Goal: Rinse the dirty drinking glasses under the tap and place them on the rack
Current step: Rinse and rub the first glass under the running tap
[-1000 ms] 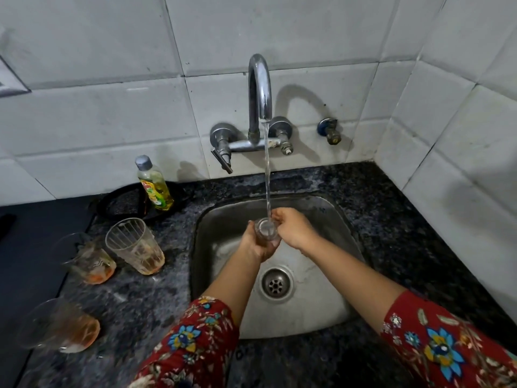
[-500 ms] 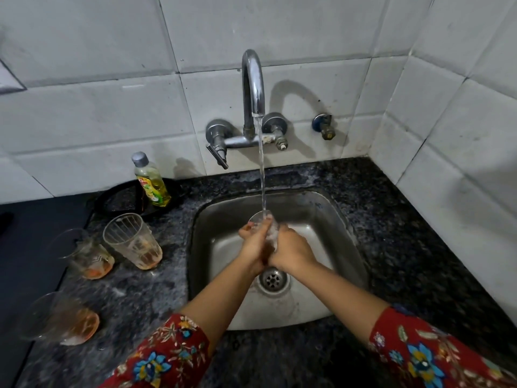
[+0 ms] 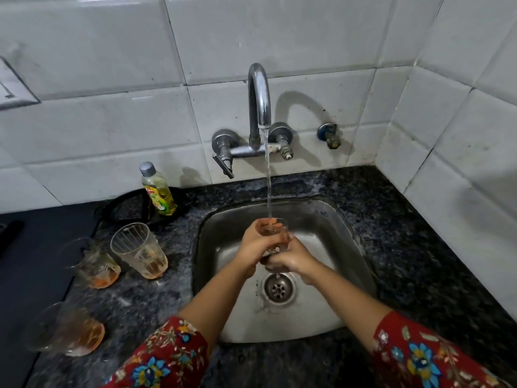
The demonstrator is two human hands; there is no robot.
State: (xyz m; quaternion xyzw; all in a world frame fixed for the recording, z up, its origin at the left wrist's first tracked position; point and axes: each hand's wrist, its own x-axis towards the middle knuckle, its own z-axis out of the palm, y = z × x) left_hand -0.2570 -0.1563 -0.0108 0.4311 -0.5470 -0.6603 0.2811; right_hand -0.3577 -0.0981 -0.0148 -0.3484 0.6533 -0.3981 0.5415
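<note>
Left hand (image 3: 258,242) wraps upper wall of glass (image 3: 275,233), right hand (image 3: 291,260) cups its base | glass held over sink (image 3: 347,228), rim up under tap (image 3: 258,93) stream | handling: light, rigid, fragile, wet-slippery; grip the body with both hands | three dirty glasses (image 3: 138,250) wait on counter (image 3: 405,247) | rack not visible

Head view, looking down, sink (image 3: 347,219) close

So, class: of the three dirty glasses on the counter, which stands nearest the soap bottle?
The ribbed glass, closest to the sink; the other two sit farther left, away from the soap bottle.
</note>
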